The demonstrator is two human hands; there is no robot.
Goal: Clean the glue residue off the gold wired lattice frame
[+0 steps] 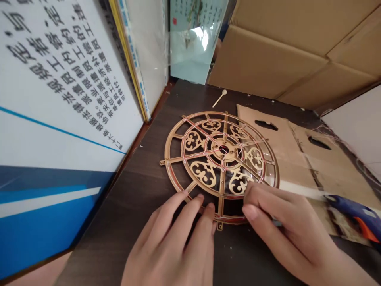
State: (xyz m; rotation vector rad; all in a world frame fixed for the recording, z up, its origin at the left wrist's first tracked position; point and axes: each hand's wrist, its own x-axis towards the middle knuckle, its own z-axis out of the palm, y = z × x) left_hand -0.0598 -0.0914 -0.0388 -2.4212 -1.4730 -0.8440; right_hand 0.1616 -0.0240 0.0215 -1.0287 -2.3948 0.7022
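A round golden ornamental frame lies flat on the dark table, with spokes, concentric rings and scroll-shaped inserts. Reddish strips and thin wires run along its rings and into the hub. My left hand rests at the frame's near rim, fingers stretched out and fingertips on or beside the ring. At the near right rim my right hand is closed, thumb against the curled fingers. A bit of something greyish shows under that hand; what the fingers hold is hidden.
Flattened cardboard with cut-out handles lies partly under the frame. A blue and orange glue gun rests at right. A small pale stick with a rounded end lies behind the frame. Printed boards and a cardboard wall enclose the table.
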